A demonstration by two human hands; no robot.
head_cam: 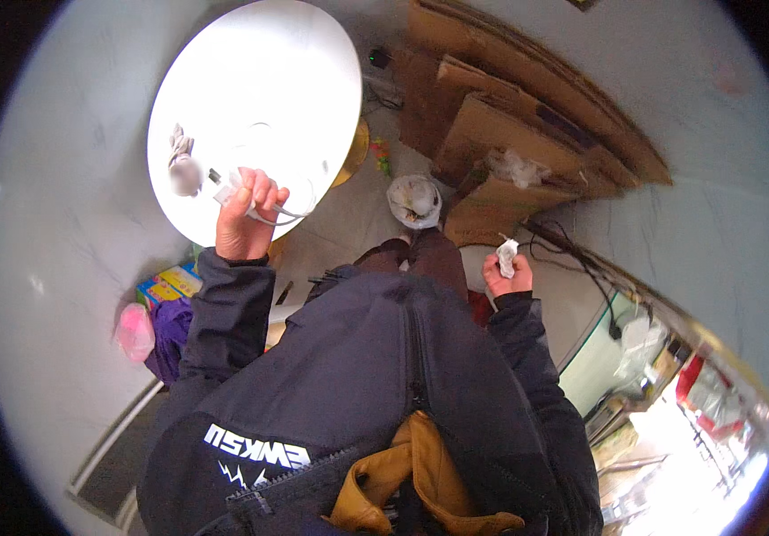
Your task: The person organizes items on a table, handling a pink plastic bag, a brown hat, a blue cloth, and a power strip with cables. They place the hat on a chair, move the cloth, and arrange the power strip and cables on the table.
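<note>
A white charger plug with its metal prongs showing is in my left hand, above the near edge of a round white table. Its pale cable loops out to the right of that hand. Left of the plug, a small greyish object, partly blurred, lies on the tabletop. My right hand, low on the right and away from the table, grips a crumpled white wad, perhaps tissue or paper.
Flattened cardboard boxes lean against the wall ahead on the right. A lined waste bin stands on the floor before my knees. Black cables run along the right side. A purple cloth or bag and a colourful box are at left.
</note>
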